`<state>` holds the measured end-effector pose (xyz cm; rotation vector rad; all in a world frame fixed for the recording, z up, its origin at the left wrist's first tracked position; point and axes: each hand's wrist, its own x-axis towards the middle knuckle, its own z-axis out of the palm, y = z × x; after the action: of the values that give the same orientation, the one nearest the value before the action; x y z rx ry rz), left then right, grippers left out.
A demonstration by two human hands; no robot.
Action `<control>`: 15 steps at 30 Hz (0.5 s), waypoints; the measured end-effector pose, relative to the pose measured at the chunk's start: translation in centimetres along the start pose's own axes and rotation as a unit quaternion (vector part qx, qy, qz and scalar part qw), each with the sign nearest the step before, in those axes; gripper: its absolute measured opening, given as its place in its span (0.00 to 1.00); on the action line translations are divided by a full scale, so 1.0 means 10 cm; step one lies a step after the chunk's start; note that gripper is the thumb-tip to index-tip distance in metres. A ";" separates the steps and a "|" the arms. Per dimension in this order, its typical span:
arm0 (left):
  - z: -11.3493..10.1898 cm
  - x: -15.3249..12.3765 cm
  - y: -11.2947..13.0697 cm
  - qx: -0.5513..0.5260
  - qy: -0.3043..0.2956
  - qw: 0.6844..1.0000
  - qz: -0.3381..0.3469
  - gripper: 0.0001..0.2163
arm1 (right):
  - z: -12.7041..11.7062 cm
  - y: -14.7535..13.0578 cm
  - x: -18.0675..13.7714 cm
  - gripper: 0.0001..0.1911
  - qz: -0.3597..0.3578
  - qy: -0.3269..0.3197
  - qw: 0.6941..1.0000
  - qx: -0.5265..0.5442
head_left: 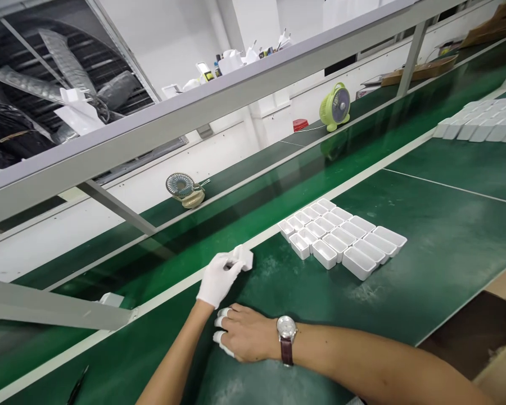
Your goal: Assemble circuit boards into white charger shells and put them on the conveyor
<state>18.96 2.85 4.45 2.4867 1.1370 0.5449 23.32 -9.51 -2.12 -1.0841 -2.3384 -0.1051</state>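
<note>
My left hand point(217, 279), in a white glove, is closed on a small white plastic box point(246, 257) at the belt's pale edge strip. My right hand point(248, 333) rests palm down just below it on the green work surface point(270, 292). White covers sit on its fingertips, the fingers lie slightly apart, and I see nothing in them. A watch point(287, 332) with a dark strap is on that wrist. Right of both hands, several open white boxes point(336, 243) stand in close rows.
More white boxes point(484, 121) are grouped at the far right. A small beige fan point(185, 190) and a green fan point(335, 107) stand beyond the green channel. A grey shelf rail point(219, 95) crosses above. A black pen point(78, 383) lies lower left.
</note>
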 end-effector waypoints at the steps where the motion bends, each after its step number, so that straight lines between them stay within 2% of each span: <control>1: -0.09 -0.09 -0.12 -0.002 0.014 1.000 -0.021 0.12 | 0.00 0.00 0.00 0.09 -0.001 0.001 1.000 0.003; 7: -0.46 -0.72 -0.73 0.015 0.060 0.988 -0.143 0.11 | 0.02 -0.01 -0.04 0.11 -0.007 -0.004 0.999 0.033; 12: -0.55 -1.16 -1.00 0.000 0.138 0.986 -0.095 0.11 | 0.06 -0.06 -0.09 0.11 0.011 -0.008 0.997 0.071; 15: -0.56 -1.26 -1.07 -0.028 0.186 0.975 -0.116 0.22 | 0.10 -0.11 -0.12 0.12 0.029 -0.002 0.996 0.084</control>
<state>1.87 0.52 1.82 2.2175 1.5003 0.9852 22.71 -10.73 -3.41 -1.0682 -2.2699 0.1144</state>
